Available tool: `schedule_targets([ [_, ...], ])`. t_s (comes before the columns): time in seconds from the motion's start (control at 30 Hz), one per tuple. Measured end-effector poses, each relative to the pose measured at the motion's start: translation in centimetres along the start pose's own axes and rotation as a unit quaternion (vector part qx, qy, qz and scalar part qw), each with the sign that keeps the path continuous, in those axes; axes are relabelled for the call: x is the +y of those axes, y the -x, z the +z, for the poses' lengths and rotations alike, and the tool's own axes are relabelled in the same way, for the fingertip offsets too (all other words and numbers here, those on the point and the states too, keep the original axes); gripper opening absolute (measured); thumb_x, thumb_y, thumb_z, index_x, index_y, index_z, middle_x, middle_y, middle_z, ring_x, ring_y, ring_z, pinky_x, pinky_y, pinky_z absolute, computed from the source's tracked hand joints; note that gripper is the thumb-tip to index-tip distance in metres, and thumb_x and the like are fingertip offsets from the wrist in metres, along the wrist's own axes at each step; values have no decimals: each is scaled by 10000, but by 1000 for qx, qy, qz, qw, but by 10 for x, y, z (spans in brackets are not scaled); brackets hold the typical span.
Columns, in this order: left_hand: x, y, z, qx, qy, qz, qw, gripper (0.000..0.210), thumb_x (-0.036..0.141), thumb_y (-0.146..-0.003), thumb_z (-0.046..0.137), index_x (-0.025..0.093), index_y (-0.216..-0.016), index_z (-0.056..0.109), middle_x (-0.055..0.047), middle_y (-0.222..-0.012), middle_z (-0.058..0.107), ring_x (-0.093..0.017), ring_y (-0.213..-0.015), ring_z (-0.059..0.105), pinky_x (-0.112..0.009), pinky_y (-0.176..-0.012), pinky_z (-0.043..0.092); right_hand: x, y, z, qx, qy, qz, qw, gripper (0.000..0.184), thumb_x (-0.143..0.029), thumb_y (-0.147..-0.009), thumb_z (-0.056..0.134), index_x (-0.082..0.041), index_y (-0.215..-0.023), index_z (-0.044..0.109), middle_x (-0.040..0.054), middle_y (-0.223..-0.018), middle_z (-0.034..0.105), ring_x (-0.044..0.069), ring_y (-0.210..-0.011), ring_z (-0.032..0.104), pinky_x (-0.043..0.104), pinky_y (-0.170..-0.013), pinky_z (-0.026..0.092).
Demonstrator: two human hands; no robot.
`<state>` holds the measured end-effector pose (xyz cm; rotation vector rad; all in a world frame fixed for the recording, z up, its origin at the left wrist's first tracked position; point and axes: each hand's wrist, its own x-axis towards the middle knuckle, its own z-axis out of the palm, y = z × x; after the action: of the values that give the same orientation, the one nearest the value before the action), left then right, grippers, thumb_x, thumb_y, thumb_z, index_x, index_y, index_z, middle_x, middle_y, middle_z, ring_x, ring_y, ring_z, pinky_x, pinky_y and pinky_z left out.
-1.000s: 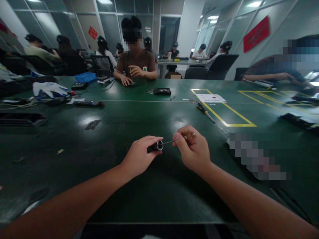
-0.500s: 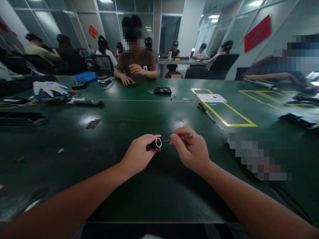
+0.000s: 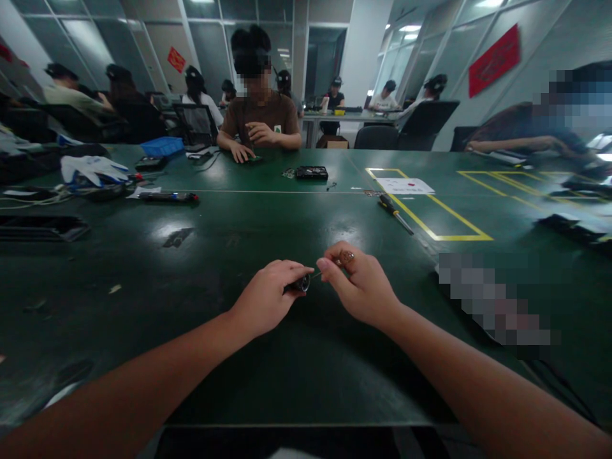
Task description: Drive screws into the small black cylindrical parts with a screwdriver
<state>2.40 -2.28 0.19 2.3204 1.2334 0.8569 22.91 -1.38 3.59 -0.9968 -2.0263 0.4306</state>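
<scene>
My left hand (image 3: 265,296) is wrapped round a short black cylinder (image 3: 301,284) with a silvery ring at its end, which faces right; it looks like a small flashlight, but most of it is hidden by my fingers. My right hand (image 3: 361,280) pinches a thin screwdriver (image 3: 347,256) with a see-through amber handle. Its slim metal shaft points left at the ringed end of the cylinder. Whether the tip touches or enters the cylinder I cannot tell. Both hands are held just above the green table (image 3: 296,370).
Ahead on the right lies a yellow-and-black screwdriver (image 3: 396,213) by a white paper (image 3: 405,186). A black case (image 3: 312,173) sits before a person (image 3: 261,121) across the table. White gloves (image 3: 93,171) and a dark pen-like tool (image 3: 168,197) lie left; a blurred-out object (image 3: 492,303) lies right.
My right hand has moved a little left, bringing the screwdriver shaft closer to the cylinder. The cylinder's ringed end has dipped and turned slightly, and my left fingertips reach further over it.
</scene>
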Motion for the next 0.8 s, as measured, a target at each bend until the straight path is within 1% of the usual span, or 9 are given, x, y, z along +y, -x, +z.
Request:
schedule_targets([
  [0.07,2,-1,-1,1,4,1,1000,434,49,-867,678,240,-1256,706,-27,-1227,732,-215,-1134,660,-399,-1026,525,3,-1,0,16,-31,46,998,211,-342,-1002,551,-205,-850,598,-8,-660,662,143,-600,637,262,-594,445],
  [0.17,4,-1,-3,14,24,-19,999,419,73,-873,689,232,-1260,703,-25,-1248,726,-211,-1164,657,-393,-1055,515,7,-2,-1,70,-69,88,991,256,-375,-1009,543,-207,-823,596,-17,-633,641,142,-577,623,270,-591,454],
  [0.23,4,-2,-3,23,37,-37,998,421,76,-860,709,221,-1255,705,-29,-1249,725,-209,-1160,664,-386,-1057,519,7,0,-1,92,-73,84,989,263,-380,-1008,551,-209,-812,596,-19,-633,638,140,-575,613,273,-589,449],
  [0.3,4,-2,-2,33,50,-52,997,424,82,-844,734,213,-1246,709,-34,-1236,730,-209,-1143,674,-377,-1049,526,5,2,-2,100,-67,71,990,262,-374,-1012,551,-211,-812,598,-18,-633,641,140,-577,609,274,-584,440],
  [0.5,1,-1,-2,52,63,-65,995,440,97,-836,751,223,-1255,708,-41,-1227,735,-218,-1136,682,-386,-1051,530,1,6,-2,117,-57,36,991,233,-342,-1016,554,-211,-830,605,-14,-651,651,134,-571,596,270,-566,423],
  [0.6,0,0,-2,51,65,-51,995,441,94,-839,746,230,-1257,706,-38,-1227,733,-216,-1129,684,-391,-1040,538,1,6,-2,109,-60,10,992,190,-324,-1016,558,-213,-867,596,-15,-683,663,130,-585,601,266,-578,429],
  [0.7,-1,-1,-1,51,53,-34,997,439,82,-833,746,231,-1244,710,-36,-1224,732,-215,-1127,682,-395,-1033,540,0,5,-1,74,-47,-16,996,158,-296,-1009,565,-212,-877,588,-17,-697,653,125,-602,608,258,-586,432],
  [0.8,-2,-1,-1,51,41,-34,997,425,78,-825,753,230,-1220,719,-36,-1213,734,-216,-1120,680,-396,-1021,542,0,4,0,40,-35,-32,998,144,-297,-1001,577,-208,-889,592,-9,-721,654,128,-628,625,254,-598,440],
])
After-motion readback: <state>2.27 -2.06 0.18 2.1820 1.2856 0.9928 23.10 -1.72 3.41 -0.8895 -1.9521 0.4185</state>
